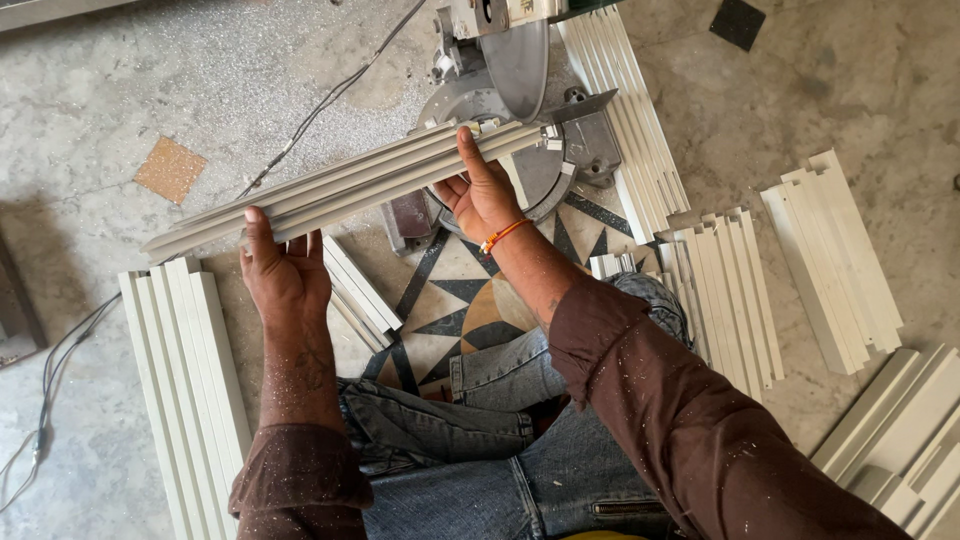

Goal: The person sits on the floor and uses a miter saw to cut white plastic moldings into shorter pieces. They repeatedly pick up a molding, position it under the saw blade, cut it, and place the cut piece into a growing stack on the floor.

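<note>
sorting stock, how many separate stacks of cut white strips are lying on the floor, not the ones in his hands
6: far left stack, short stack under the left hand, behind the saw, right of the knee, far right, bottom-right corner. More may lie outside the frame.

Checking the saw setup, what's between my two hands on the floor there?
In the head view, between the left hand and right hand lie a few short white strips on the patterned floor, under the held bundle.

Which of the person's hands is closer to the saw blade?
Right. The right hand grips the long profiles just below the saw blade; the left hand holds their far end, away from it.
</note>
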